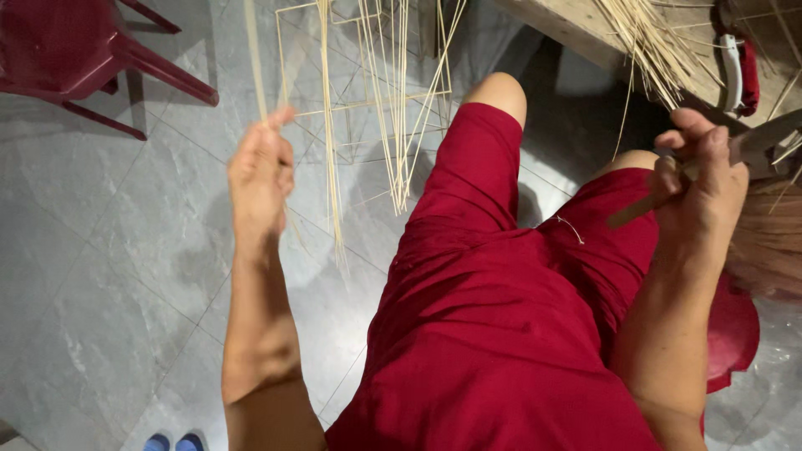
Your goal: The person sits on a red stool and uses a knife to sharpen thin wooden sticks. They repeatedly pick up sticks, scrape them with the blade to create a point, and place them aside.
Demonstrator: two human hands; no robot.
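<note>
My left hand (261, 174) is raised over the grey floor, closed around a thin pale bamboo strip (255, 58) that runs up out of the frame. My right hand (700, 179) grips the wooden handle of a knife (764, 140), its grey blade pointing right, above my right knee. I sit in red shorts (501, 334), legs bent. A frame of thin bamboo sticks (368, 92) stands on the floor between my left hand and my knees.
A dark red plastic chair (75, 50) stands at the top left. A wooden bench (576, 29) with a bundle of bamboo slivers (652, 46) lies top right. A red stool (733, 334) shows under my right arm. Blue shoe tips (174, 442) peek in below.
</note>
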